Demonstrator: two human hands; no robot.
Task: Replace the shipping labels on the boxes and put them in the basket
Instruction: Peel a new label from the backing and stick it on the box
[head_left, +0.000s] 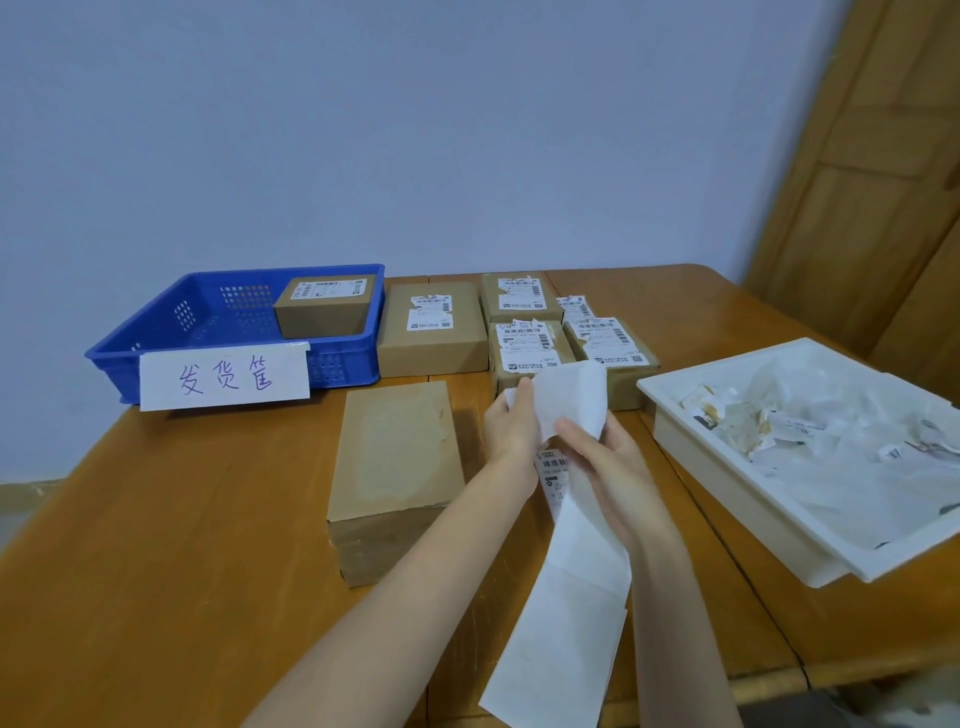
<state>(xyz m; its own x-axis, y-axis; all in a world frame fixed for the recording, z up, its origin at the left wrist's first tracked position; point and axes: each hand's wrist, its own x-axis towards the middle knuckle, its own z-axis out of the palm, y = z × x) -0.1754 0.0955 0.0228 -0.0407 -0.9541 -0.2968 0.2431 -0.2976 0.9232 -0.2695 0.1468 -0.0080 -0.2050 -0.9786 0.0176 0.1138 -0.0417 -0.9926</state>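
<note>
A long white strip of label paper hangs between my hands over the table. My left hand pinches its upper end, and my right hand grips it lower down, where a printed label shows. A brown box with a bare top lies just left of my hands. Several boxes with torn labels stand behind. The blue basket at the back left holds one labelled box.
A white tray with crumpled label scraps sits at the right, close to my right hand. A paper sign with handwriting hangs on the basket's front. A wooden door stands at the far right.
</note>
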